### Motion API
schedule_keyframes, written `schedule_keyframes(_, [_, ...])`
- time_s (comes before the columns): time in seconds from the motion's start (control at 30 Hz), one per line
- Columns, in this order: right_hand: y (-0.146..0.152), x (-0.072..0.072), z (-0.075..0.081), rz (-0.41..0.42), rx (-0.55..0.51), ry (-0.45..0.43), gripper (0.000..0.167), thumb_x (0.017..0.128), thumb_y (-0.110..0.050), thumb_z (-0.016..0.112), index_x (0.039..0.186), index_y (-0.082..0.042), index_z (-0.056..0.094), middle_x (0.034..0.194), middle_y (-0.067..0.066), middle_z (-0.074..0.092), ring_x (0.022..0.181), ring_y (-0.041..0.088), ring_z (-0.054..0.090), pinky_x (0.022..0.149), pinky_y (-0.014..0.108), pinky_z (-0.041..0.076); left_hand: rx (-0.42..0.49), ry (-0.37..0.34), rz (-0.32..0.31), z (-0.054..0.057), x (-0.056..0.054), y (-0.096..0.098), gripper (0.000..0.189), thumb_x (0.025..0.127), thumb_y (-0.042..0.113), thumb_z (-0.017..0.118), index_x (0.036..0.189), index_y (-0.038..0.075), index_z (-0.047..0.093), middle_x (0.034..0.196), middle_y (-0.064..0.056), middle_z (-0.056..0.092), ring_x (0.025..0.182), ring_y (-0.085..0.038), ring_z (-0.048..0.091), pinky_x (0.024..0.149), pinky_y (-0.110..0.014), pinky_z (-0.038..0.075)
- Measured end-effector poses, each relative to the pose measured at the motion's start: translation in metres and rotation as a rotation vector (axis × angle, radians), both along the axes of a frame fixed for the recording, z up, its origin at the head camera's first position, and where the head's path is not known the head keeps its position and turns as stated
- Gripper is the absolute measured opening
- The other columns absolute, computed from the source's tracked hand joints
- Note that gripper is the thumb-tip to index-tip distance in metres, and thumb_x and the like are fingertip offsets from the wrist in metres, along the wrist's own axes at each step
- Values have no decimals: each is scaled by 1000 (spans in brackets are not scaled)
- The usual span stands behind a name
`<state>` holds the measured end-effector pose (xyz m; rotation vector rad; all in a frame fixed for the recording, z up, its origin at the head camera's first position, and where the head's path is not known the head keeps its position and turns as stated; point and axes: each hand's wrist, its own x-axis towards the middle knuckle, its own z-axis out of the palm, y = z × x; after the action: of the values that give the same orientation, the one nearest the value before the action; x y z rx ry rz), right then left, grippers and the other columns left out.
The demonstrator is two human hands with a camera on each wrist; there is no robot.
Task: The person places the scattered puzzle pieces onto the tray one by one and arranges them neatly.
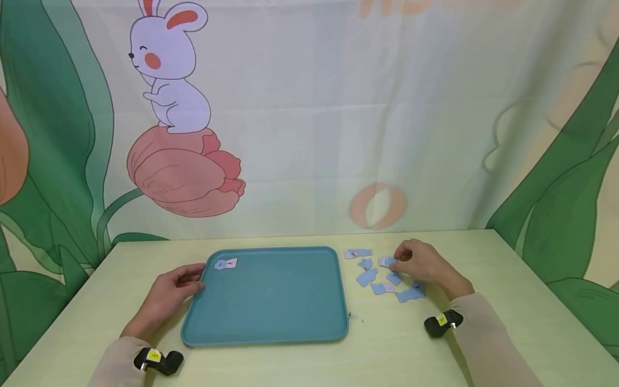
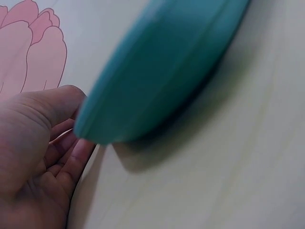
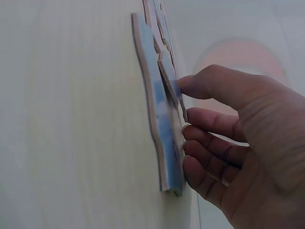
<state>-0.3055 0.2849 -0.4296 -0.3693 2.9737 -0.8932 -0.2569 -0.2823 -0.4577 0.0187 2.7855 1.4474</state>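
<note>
A teal tray lies on the table, and my left hand grips its left rim between thumb and fingers. The left wrist view shows the thumb beside the corner of the tray. One small blue-and-pink puzzle piece group sits in the tray's upper left corner. To the right of the tray, my right hand pinches a light blue puzzle piece with thumb and forefinger. In the right wrist view, the other fingers curl close by a long blue puzzle piece.
Several loose blue puzzle pieces are spread between the tray and my right hand; a larger one lies nearest the right wrist. Small dark specks mark the table beside the tray. A printed curtain hangs along the table's back edge.
</note>
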Motion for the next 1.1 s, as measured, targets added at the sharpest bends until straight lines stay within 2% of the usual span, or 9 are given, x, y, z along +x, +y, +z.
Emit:
schedule_keyframes(0.23, [2, -3, -1, -24, -43, -14, 27, 93, -26, 79, 105, -3, 70, 100, 6, 68, 94, 24, 62, 86, 42, 52, 4, 9, -11, 3, 2, 0, 56, 103, 11, 70, 153, -4, 51, 144, -26, 59, 125, -38, 59, 93, -25, 58])
schedule_keyframes(0.47, [1, -2, 0, -16, -65, -22, 28, 93, -25, 80, 106, -3, 70, 99, 5, 69, 92, 23, 62, 84, 40, 52, 3, -5, -3, 1, 2, 0, 57, 103, 12, 71, 154, -4, 50, 145, -27, 58, 126, -39, 59, 94, -26, 58])
schedule_keyframes(0.7, [3, -3, -3, 2, -77, -3, 29, 94, -23, 80, 111, -2, 71, 99, 4, 68, 93, 22, 61, 85, 40, 52, -1, 10, -11, -1, 2, 0, 56, 103, 12, 71, 153, -4, 51, 143, -26, 59, 125, -38, 59, 91, -20, 57])
schedule_keyframes(0.97, [5, -3, -5, 10, -69, 3, 29, 93, -25, 80, 110, -2, 74, 99, 4, 69, 93, 22, 62, 86, 40, 52, 2, 1, -16, -2, 2, -1, 57, 103, 12, 71, 153, -4, 51, 144, -26, 59, 125, -38, 59, 92, -23, 58])
schedule_keyframes(1.1, [4, -4, -2, 6, -60, 8, 30, 93, -26, 80, 109, -1, 72, 99, 6, 69, 94, 23, 63, 86, 41, 53, 3, -1, -10, -1, 2, -1, 56, 103, 11, 70, 154, -2, 51, 145, -25, 59, 127, -37, 59, 92, -20, 56])
